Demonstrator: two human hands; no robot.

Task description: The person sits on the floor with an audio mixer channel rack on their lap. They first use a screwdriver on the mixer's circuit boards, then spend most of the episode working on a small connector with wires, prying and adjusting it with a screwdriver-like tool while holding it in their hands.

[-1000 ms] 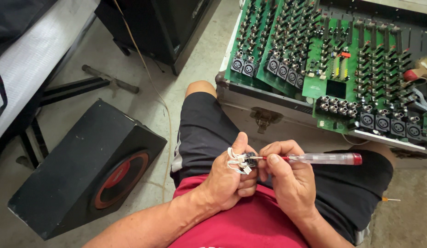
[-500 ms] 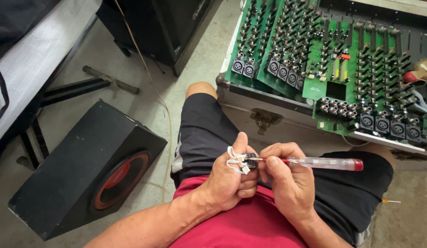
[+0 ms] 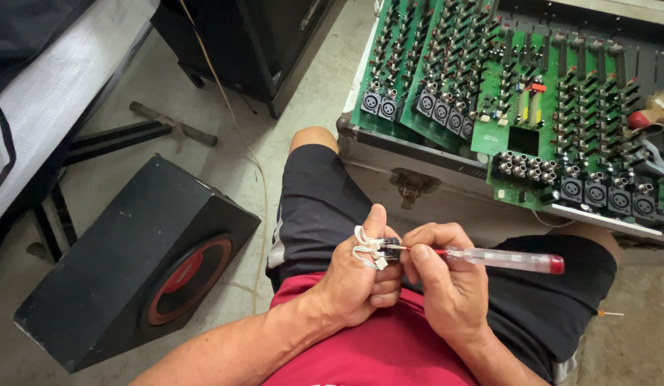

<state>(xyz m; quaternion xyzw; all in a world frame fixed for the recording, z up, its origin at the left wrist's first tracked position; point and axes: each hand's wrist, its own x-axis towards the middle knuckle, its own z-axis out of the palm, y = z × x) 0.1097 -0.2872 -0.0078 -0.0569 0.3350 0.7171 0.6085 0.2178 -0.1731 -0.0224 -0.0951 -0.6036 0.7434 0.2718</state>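
I see the left hand pinching a small black connector with thin white wires over the lap; right hand grips the clear-handled screwdriver, tip at the part. Judged light, fiddly, fragile leads — hold the body.

The screwdriver has a clear glossy plastic handle with a red cap. The small connector looks like black plastic, with thin white insulated wires looped from it. The circuit boards are green lacquered laminate studded with shiny metal jacks. The speaker box wears matt black textured covering. The floor is rough grey concrete. The shorts are black matt cloth
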